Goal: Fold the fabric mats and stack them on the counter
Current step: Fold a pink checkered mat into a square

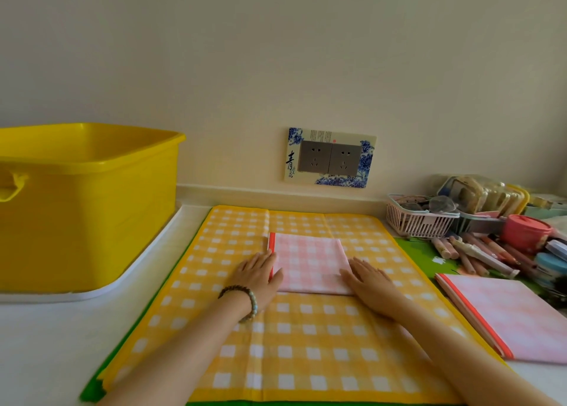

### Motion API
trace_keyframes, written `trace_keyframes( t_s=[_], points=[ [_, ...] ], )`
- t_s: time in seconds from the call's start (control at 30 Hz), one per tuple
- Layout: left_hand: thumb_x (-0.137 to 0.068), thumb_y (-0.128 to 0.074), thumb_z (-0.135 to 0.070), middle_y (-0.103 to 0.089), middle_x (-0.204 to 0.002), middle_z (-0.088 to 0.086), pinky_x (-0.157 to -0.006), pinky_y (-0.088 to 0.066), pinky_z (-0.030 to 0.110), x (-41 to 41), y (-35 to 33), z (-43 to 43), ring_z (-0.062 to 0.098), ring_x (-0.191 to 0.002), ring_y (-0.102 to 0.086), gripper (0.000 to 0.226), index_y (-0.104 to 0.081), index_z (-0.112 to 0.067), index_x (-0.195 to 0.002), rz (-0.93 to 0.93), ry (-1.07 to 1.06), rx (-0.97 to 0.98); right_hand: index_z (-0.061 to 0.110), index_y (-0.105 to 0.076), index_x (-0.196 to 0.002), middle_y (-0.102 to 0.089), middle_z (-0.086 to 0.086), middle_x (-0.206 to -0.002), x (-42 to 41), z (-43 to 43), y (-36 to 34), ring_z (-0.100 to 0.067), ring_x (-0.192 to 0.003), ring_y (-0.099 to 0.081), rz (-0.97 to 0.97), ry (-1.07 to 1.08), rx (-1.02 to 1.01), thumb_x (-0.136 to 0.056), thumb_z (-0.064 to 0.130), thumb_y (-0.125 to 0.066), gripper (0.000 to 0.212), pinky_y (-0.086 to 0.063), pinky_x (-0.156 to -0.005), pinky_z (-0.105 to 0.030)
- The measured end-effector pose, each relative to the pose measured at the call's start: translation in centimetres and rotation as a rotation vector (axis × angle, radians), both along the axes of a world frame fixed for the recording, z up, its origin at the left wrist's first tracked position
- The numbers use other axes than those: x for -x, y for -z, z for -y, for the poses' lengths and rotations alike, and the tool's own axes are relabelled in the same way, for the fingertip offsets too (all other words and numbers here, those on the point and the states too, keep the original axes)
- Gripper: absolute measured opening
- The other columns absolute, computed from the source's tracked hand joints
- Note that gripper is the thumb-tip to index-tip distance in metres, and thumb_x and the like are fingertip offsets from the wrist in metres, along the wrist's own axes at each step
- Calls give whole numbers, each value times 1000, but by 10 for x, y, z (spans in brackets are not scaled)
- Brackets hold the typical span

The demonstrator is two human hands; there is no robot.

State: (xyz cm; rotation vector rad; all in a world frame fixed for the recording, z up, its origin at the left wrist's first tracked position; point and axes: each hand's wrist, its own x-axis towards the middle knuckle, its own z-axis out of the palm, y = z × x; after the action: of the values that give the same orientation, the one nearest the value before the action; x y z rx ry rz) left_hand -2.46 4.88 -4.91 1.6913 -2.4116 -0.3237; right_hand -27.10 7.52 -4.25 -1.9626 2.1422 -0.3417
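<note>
Pressing the pink mat (310, 264), left hand (257, 272) and right hand (366, 278) lie flat (fingers straight, gripping nothing).

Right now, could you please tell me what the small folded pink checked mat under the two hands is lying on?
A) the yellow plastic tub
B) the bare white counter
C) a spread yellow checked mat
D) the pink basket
C: the folded pink checked mat lies on the spread yellow checked mat, with the left hand and the right hand flat on its side edges.
</note>
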Motion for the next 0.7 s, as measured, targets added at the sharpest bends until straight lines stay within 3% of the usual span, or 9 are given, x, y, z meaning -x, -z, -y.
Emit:
trace_keyframes(
  t_s=[0.1, 0.17, 0.3, 0.5, 0.7],
  points=[
    [-98, -12, -50, 0, -158, -7, -118, -4, 33, 0, -1, -1, 12, -145, 0, 59, -2, -25, -151, -40, -24, -14, 14, -50, -127, -57, 0, -121, 2, 2, -8, -21, -115, -51, 394, 97, 109, -97, 38, -45, 39, -41, -85, -22],
    [-97, -13, -53, -2, -158, -5, -118, -6, 32, 0, -3, -3, 13, -145, -2, 63, -1, -22, -151, -56, -43, -27, 13, -54, -124, -61, -4, -114, 3, 0, -17, -22, -101, -54, 487, 152, 126, -93, 31, -55, 35, -42, -68, -18],
    [-96, -12, -56, -3, -158, -1, -117, -5, 32, 1, -5, -5, 14, -145, -2, 67, 3, -21, -151, -57, -74, -56, 5, -52, -130, -59, -13, -124, -1, 4, -28, -24, -103, -57, 468, 217, 65, -89, 26, -62, 47, -39, -80, -25],
    [-97, -10, -54, -4, -158, 0, -116, -4, 31, 2, -10, -10, 14, -146, -2, 64, 4, -22, -150, -81, -77, -71, -5, -55, -114, -58, -11, -90, -8, 11, -45, -22, -76, -57, 1005, 381, -106, -83, 12, -70, 39, -48, -72, -32],
    [-97, -10, -53, -7, -158, 1, -117, -6, 32, 3, -8, -9, 15, -146, -3, 62, 3, -24, -151, -90, -53, -52, 2, -51, -112, -60, -11, -95, -23, 3, -52, -24, -81, -60, 1300, 287, -169, -92, 16, -58, 25, -51, -70, -36]
  ],
)
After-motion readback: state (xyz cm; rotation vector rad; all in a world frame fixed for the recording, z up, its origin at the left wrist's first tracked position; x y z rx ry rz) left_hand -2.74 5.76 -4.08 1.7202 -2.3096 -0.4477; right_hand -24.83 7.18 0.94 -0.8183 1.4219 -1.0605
